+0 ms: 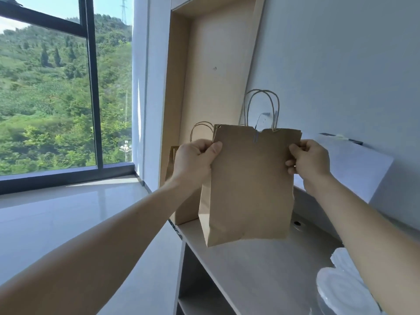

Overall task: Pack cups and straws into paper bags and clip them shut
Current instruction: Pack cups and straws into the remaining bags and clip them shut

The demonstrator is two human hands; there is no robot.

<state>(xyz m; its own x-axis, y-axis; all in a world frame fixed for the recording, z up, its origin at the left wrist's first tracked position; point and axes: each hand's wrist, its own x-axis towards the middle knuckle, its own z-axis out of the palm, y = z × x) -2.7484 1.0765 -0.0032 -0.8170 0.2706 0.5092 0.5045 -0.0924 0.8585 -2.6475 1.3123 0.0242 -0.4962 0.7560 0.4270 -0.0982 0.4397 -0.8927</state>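
A brown paper bag (250, 185) with twisted paper handles hangs just above the pale desk top (261, 269), held upright between both hands. My left hand (193, 162) pinches its upper left edge, thumb on the front. My right hand (309, 161) pinches the upper right edge. A small metal clip (256, 137) sits on the folded top rim of the bag. A second brown paper bag (181, 201) stands on the desk behind it, at the left, mostly hidden. What is inside either bag cannot be seen.
A stack of clear plastic cup lids (341, 285) lies at the lower right of the desk. A white sheet (347, 164) leans on the wall at the right. A wooden panel (216, 76) stands behind the bags. A large window (56, 87) is at the left.
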